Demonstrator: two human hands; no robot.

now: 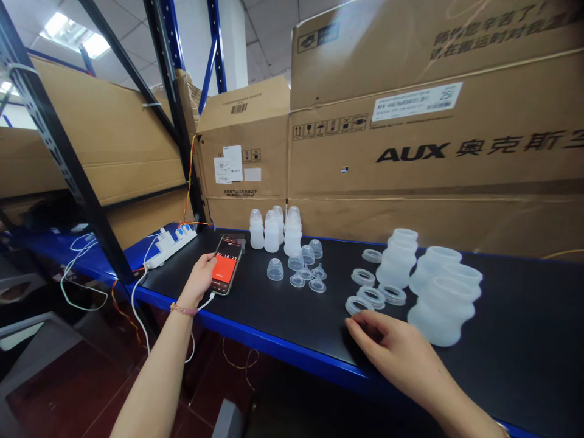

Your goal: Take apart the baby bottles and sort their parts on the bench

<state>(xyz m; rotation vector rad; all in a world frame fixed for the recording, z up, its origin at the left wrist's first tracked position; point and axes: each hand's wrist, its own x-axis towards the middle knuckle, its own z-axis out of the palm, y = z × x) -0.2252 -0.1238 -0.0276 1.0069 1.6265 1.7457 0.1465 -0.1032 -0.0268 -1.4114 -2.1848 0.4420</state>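
Note:
My left hand (201, 277) grips the left edge of a phone (227, 267), with its thumb over the lit screen, which shows a timer and a red area. A white cable runs from the phone's lower end. My right hand (395, 340) rests low over the table, fingers loosely curved and nothing visible between them. Its fingertips are just in front of a translucent ring (358, 306), and whether they touch it I cannot tell. Several more rings, such as this ring (363, 277), lie beyond. To their right stand open translucent bottles (441, 310), several in all.
Capped bottles (256, 230) stand near the back, with clear caps (275, 269) and nipples (317, 285) in front of them. Large cardboard boxes (337, 176) wall the back of the black tabletop (283, 322). A white power strip (171, 246) lies left by a metal post.

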